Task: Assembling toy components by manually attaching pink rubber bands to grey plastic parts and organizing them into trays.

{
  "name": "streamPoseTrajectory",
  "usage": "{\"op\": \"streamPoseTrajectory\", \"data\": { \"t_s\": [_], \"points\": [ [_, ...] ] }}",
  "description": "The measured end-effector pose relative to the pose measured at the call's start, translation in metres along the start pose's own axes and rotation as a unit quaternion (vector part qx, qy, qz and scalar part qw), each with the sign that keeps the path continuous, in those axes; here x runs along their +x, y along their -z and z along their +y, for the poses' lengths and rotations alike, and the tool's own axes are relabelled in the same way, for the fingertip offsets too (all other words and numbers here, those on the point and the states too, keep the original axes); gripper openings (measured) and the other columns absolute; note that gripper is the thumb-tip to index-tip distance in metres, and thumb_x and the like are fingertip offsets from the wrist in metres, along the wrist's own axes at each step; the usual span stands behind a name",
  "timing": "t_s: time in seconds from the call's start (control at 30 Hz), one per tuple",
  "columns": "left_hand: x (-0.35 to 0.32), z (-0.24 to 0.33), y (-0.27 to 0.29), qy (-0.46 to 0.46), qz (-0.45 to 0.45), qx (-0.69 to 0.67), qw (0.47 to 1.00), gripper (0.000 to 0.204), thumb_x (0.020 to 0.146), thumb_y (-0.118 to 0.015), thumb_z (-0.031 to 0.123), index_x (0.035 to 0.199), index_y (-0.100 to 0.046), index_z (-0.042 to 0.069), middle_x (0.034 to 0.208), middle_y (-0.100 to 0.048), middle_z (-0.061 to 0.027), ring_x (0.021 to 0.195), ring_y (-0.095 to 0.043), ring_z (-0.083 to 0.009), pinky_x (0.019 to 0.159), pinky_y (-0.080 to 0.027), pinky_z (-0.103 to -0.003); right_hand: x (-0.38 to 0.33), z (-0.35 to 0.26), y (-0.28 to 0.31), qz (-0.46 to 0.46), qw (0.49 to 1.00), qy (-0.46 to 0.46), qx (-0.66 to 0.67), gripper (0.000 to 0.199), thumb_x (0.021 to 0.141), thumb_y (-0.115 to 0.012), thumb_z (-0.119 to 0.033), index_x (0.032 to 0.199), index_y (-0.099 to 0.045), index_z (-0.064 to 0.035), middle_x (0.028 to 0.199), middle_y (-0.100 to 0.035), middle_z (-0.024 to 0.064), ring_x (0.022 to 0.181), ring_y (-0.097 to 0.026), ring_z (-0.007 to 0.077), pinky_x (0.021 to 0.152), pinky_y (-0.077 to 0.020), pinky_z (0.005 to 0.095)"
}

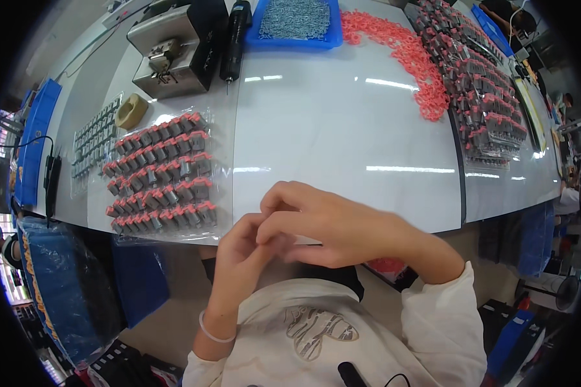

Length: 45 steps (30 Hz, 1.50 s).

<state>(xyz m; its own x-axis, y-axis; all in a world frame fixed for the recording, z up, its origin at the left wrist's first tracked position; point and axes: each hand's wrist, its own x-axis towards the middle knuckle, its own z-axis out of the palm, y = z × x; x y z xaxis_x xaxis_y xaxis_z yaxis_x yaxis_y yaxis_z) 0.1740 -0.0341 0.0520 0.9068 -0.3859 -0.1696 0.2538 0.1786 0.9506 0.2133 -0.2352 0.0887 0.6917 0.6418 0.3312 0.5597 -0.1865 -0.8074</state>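
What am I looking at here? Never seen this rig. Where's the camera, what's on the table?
No robot: a person's bare left hand and right hand meet near the front edge of a white table. The one wide, edge-bending view looks down from a head-worn camera. Left: grey parts with pink tops in rows. Behind: a metal fixture, a black tool, a blue tray of small metal pieces and loose pink pieces. The fingers hide anything held.

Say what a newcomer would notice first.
Probably the left hand and right hand, close together by the table's near edge. Left of them lie rows of grey parts with pink tops; beyond, loose pink pieces spread right of a blue tray of small metal pieces.
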Motion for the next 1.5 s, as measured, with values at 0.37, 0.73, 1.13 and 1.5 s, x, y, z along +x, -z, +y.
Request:
{"op": "streamPoseTrajectory", "data": {
  "t_s": [0.37, 0.73, 1.13, 1.5],
  "points": [
    [-0.032, 0.007, 0.005, -0.135, 0.061, 0.052, 0.988, 0.042, 0.084, -0.070, 0.030, 0.104, -0.056, -0.003, 0.086, -0.061, -0.0131, 0.077, -0.064, -0.0222, 0.062, -0.056, -0.029, 0.035, 0.174, 0.217, 0.313, 0.868, -0.213, -0.320, 0.020, 0.082, -0.064, -0.010, 0.100, -0.070, -0.0051, 0.088, -0.068, 0.0053, 0.080, -0.061, 0.0133, 0.072, -0.0472, 0.0267],
    [-0.047, -0.011, 0.032, -0.109, 0.070, -0.085, 0.988, 0.040, 0.080, -0.073, 0.017, 0.109, -0.057, -0.006, 0.093, -0.062, -0.0159, 0.076, -0.063, -0.0221, 0.063, -0.055, -0.029, 0.038, 0.146, 0.177, 0.216, 0.821, -0.261, -0.460, 0.018, 0.078, -0.072, -0.020, 0.083, -0.065, -0.0037, 0.073, -0.064, 0.0041, 0.068, -0.059, 0.0149, 0.062, -0.0454, 0.0297],
    [-0.021, -0.010, 0.017, -0.141, 0.048, -0.186, 0.971, 0.029, 0.081, -0.067, -0.004, 0.108, -0.058, -0.007, 0.101, -0.062, -0.0143, 0.089, -0.062, -0.0199, 0.078, -0.054, -0.031, 0.030, -0.034, -0.017, 0.071, 0.960, -0.211, 0.168, 0.007, 0.071, -0.068, 0.001, 0.073, -0.061, -0.0007, 0.074, -0.058, 0.0060, 0.073, -0.053, 0.0142, 0.069, -0.0393, 0.0267],
    [-0.040, -0.011, 0.022, -0.187, 0.079, -0.150, 0.968, 0.030, 0.079, -0.070, -0.001, 0.108, -0.062, -0.006, 0.098, -0.061, -0.0109, 0.089, -0.060, -0.0162, 0.078, -0.050, -0.027, 0.017, -0.038, -0.065, 0.145, 0.969, -0.130, 0.150, 0.017, 0.070, -0.074, 0.003, 0.086, -0.069, -0.0032, 0.084, -0.059, 0.0078, 0.073, -0.053, 0.0139, 0.065, -0.0431, 0.0251]
  ]
}}
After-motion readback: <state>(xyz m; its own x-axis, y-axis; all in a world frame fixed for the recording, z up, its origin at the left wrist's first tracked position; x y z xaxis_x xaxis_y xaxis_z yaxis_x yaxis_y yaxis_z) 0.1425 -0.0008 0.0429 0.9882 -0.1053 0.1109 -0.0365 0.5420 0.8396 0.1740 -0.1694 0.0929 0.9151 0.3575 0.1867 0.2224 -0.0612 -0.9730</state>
